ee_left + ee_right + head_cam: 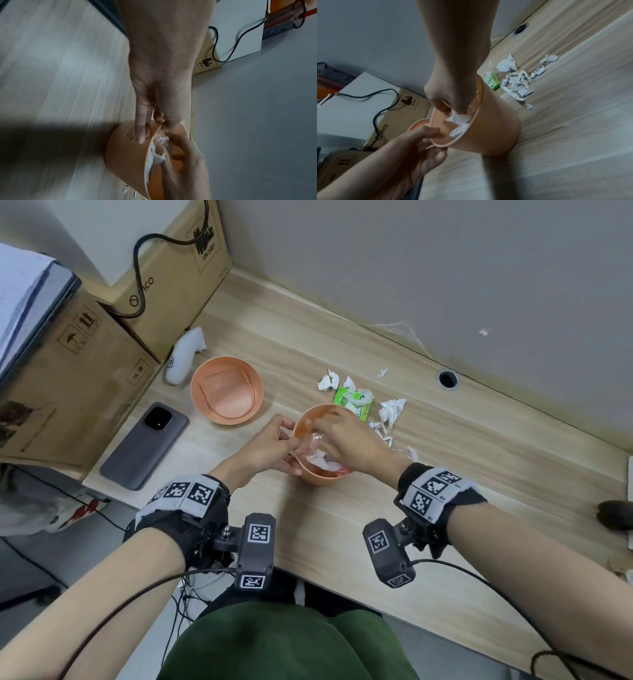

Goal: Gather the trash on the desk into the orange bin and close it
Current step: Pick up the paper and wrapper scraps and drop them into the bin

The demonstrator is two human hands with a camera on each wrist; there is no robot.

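Note:
The orange bin (320,478) (120,155) (496,128) stands open on the wooden desk. My left hand (287,446) (154,132) (435,142) pinches its near-left rim, thumb inside and fingers outside. My right hand (322,428) (455,109) reaches down into the bin, fingers curled on a wad of white tissue and clear plastic (318,456) (156,157) (460,120). The bin's orange lid (226,390) lies upside down to the left. Behind the bin lie crumpled tissues (392,409) (506,65), a green gum pack (358,407) (494,81) and foil scraps (538,71).
A grey phone (144,445) lies face down at the left near the desk's front edge. A white controller (185,356) leans by stacked cardboard boxes (68,364) with a black cable. A round cable hole (447,379) sits near the grey wall.

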